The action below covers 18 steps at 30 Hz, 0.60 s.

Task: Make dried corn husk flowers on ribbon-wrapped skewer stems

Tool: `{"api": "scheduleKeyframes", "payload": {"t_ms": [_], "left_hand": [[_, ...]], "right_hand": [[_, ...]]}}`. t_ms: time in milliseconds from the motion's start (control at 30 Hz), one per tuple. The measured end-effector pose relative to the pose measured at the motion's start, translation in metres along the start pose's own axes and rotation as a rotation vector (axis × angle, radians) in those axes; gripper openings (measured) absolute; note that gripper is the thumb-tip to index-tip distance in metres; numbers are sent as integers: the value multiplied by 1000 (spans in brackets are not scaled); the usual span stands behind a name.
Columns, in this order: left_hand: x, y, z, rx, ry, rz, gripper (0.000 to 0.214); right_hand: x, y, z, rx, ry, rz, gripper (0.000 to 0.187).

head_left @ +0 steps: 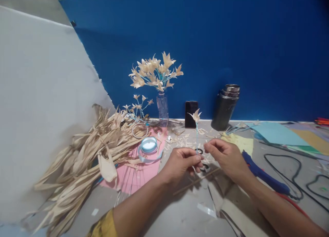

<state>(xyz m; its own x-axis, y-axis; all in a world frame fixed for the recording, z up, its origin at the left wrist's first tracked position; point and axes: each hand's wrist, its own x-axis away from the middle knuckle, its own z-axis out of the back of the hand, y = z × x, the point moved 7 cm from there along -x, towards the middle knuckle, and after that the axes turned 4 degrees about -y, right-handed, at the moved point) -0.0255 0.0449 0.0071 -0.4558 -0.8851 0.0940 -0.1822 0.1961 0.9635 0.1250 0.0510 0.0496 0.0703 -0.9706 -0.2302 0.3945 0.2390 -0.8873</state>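
Note:
My left hand (183,161) pinches the blue-wrapped stem of a small cream flower (196,116), which looks made of dried husk and stands upright above my fingers. Just right of the stem, my right hand (223,154) has its thumb and fingers pressed together; whatever is between them is too small to make out. Partly hidden behind my hands are dark scissor-like handles (199,150) on the table. A thin brown stick (196,181) lies below my hands. To the left rests a roll of light blue tape (149,145) on pink paper (137,180).
Dried husks (84,154) pile up at left. A clear bottle (162,108) holds a bouquet of similar flowers (156,71). A phone (191,114) and a dark flask (224,108) stand by the blue board (205,41). A blue glue gun (267,175) with its cord and coloured papers (282,132) lie right.

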Motion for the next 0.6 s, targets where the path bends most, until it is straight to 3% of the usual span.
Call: {"api": "scheduleKeyframes", "payload": {"t_ms": [233,400,600], "left_hand": [[-3,0,19,98,179,-27,39],[-2,13,38,-55,401,-203,26],[0,19,42,-228,443,-290,11]], "right_hand": [[0,11,3,12,-131,10,33],[1,9,12,-17,-42,-43,31],[0,9,12,-186,-91,-52,27]]}}
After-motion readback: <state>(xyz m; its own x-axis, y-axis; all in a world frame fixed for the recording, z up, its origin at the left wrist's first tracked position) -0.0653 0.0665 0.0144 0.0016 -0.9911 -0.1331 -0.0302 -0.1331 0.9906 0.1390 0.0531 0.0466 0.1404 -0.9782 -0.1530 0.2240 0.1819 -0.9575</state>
